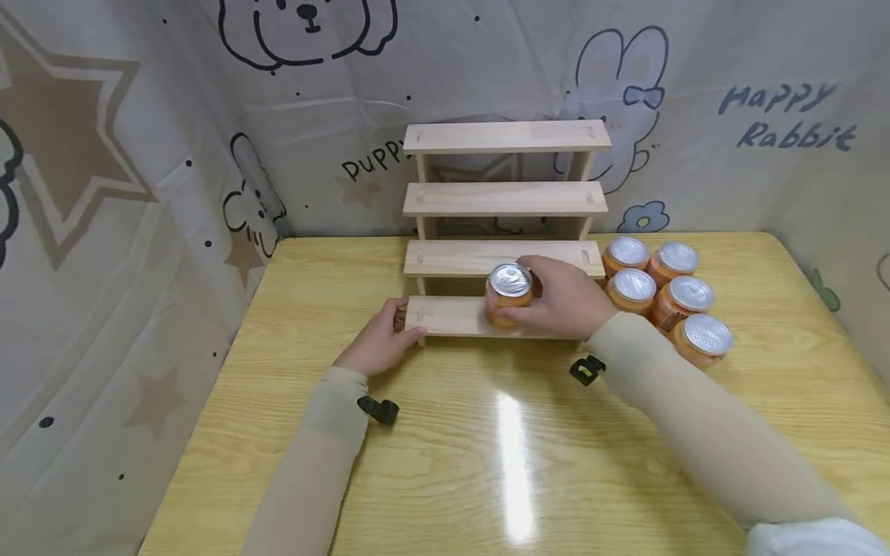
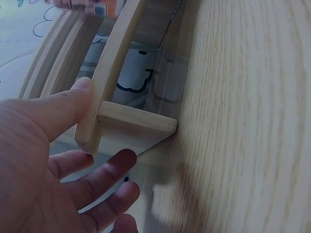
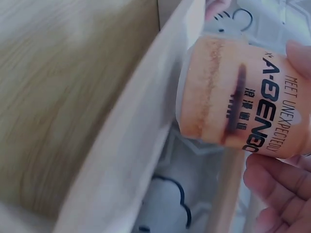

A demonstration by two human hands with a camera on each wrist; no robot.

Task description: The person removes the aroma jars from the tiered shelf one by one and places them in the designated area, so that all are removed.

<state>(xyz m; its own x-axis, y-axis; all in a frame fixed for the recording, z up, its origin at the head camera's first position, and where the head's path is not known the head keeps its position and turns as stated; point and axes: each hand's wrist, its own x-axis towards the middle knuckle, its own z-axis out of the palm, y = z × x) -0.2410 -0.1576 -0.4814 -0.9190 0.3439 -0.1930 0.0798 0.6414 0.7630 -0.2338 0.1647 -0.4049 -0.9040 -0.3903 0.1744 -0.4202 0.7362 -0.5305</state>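
My right hand (image 1: 566, 297) grips an orange can (image 1: 510, 297) with a silver lid, thumb on its near side and fingers around the far side. The can stands upright at the lowest board of a stepped wooden shelf (image 1: 445, 316); in the right wrist view, the can (image 3: 228, 97) shows black lettering and its base lies close to the board. My left hand (image 1: 381, 340) holds the left end of that lowest board. Seen from the left wrist, the thumb (image 2: 82, 83) presses on the board's top while the forefinger is under its end.
Several more orange cans (image 1: 708, 336) stand grouped on the table to the right of the shelf. The shelf's upper boards (image 1: 504, 199) rise toward a patterned cloth backdrop (image 1: 487, 69). A light wood-grain table (image 1: 431, 463) extends in front.
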